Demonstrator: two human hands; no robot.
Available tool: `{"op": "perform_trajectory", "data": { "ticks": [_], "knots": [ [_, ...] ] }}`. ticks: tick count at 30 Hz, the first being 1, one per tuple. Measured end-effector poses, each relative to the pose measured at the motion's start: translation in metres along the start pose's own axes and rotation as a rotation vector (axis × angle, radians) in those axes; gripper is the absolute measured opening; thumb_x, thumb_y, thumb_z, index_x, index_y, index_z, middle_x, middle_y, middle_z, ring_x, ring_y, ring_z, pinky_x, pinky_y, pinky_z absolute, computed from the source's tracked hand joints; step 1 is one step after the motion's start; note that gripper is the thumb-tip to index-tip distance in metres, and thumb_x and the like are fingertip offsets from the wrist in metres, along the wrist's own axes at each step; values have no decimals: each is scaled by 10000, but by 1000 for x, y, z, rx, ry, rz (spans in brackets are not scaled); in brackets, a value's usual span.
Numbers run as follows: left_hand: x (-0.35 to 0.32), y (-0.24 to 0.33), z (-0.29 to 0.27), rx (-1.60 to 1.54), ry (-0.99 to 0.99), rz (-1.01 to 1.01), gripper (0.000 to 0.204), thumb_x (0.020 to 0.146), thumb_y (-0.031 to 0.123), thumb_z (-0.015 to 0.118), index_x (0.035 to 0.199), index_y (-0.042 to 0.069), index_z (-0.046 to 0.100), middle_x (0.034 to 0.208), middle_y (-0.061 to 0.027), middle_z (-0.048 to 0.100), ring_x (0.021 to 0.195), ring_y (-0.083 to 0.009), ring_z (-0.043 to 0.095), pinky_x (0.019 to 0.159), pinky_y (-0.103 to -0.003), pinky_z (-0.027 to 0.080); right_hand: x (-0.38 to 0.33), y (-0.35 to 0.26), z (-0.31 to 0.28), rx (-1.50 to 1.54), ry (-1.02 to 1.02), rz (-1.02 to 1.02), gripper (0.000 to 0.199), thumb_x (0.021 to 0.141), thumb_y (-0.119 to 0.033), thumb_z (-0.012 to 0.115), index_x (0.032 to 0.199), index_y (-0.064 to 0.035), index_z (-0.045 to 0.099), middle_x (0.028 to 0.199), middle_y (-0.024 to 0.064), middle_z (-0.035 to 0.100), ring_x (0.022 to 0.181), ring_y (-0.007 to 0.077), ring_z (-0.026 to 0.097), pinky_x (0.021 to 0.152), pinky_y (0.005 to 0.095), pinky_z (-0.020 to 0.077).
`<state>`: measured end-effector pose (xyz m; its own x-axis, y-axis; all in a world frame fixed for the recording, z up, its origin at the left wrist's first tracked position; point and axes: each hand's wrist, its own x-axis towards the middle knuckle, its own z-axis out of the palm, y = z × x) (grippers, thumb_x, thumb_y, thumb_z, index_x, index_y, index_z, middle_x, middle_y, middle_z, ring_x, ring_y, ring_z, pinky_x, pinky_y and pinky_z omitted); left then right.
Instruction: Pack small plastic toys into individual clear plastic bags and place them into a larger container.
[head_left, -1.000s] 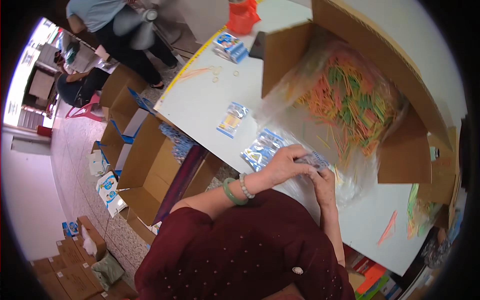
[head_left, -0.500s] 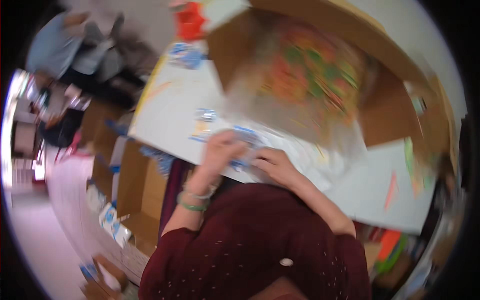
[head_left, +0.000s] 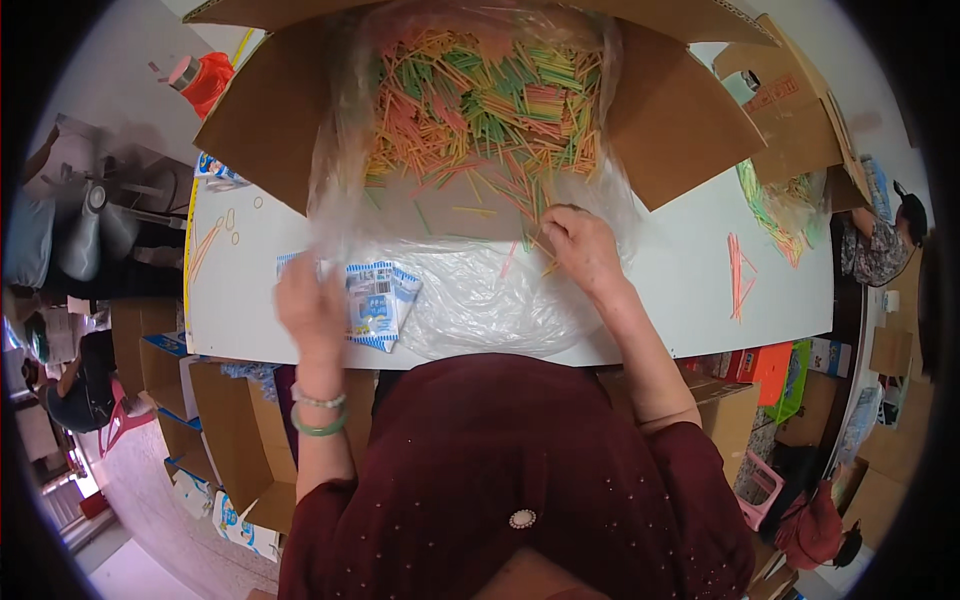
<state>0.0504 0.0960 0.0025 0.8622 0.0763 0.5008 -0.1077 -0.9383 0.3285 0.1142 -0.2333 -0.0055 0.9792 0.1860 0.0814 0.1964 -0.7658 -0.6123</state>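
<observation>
A large open cardboard box [head_left: 265,110], lined with a clear plastic bag [head_left: 480,300], holds a heap of thin pink, green, yellow and orange sticks [head_left: 480,120]. At the box's near side my right hand [head_left: 585,250] is closed, its fingers pinched on a few of these sticks. Small blue-and-white packets [head_left: 375,305] lie overlapping on the white table [head_left: 240,290]. My left hand [head_left: 310,305], smeared by motion, is over the left side of these packets; its fingers cannot be made out.
Rubber bands [head_left: 230,218] and loose sticks lie on the table's left. A red-wrapped container [head_left: 205,82] stands behind. Right are pink sticks [head_left: 737,278], a bag of sticks [head_left: 785,215] and another carton [head_left: 800,110]. Open cartons [head_left: 240,420] stand below left. People sit at both sides.
The view has swung and sharpened. My hands, close together over blue-and-white packets before, are now apart: the right at the sticks, the left by the packets.
</observation>
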Motion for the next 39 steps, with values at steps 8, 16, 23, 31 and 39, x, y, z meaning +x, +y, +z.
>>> {"op": "perform_trajectory", "data": {
  "ticks": [8,16,23,31,39],
  "knots": [
    [-6,98,46,-607,-648,458,353,754,105,655,1095,57,579,1015,-151,543,887,-321,541,796,-395,443,-21,-20,10,-182,-58,-153,236,765,-38,569,1000,-53,558,925,131,552,892,346,553,749,414,469],
    [-15,120,62,-392,-777,726,397,760,177,653,1152,159,599,928,-101,503,858,-258,519,758,-378,373,-31,3,2,-227,-84,-107,244,767,-19,543,1008,-51,554,932,160,533,876,361,555,740,440,469],
    [-25,117,67,-525,-911,699,306,722,174,674,1027,174,683,931,-91,515,889,-248,525,765,-369,371,35,22,26,-237,-144,-245,180,818,-103,533,983,-52,585,988,157,579,929,335,569,776,408,483],
    [-35,102,75,-738,-906,456,250,709,128,642,951,164,695,923,-81,533,922,-241,510,800,-361,366,9,-19,37,53,-137,-412,138,788,-92,550,909,-45,599,1051,129,568,958,326,563,807,400,474],
    [-30,103,70,-759,-915,463,96,686,107,682,780,94,670,795,-30,537,831,-238,511,760,-365,370,42,1,42,-80,-229,-512,215,740,-65,556,953,-46,579,1077,111,570,998,318,547,824,377,472]
  ]
}}
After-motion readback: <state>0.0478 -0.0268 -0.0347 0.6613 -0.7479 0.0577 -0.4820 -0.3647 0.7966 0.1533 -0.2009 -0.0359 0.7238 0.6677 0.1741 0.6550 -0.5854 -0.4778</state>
